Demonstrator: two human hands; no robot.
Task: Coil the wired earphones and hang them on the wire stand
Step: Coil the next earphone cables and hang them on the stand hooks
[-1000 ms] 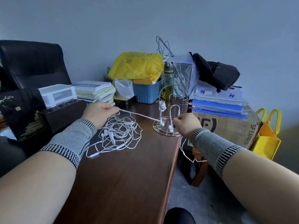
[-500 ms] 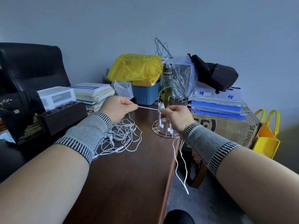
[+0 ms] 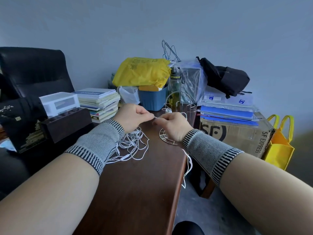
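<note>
both hands meet just above the dark brown wooden table [image 3: 135, 192], fingertips nearly touching. left hand [image 3: 132, 117] has thumb and forefinger pinched on a thin white earphone cord [image 3: 155, 117]; right hand [image 3: 171, 125] has curled fingers pinching the same cord right beside it, only a short bit of cord showing between them. from under the right wrist the white cord drops over the table's right edge and hangs in a loose doubled strand [image 3: 188, 168] toward the floor. a tangled heap of white wired earphones [image 3: 133, 145], with earbuds and an inline remote visible among the loops, lies on the table below and partly hidden by the left wrist. the silver wire stand [image 3: 176, 106], arched top and round spoked base, stands upright just behind the right hand, its base partly covered by that hand; a white coil already hangs on one of its hooks. both wrists wear grey knitted bands with black striped edges.
</note>
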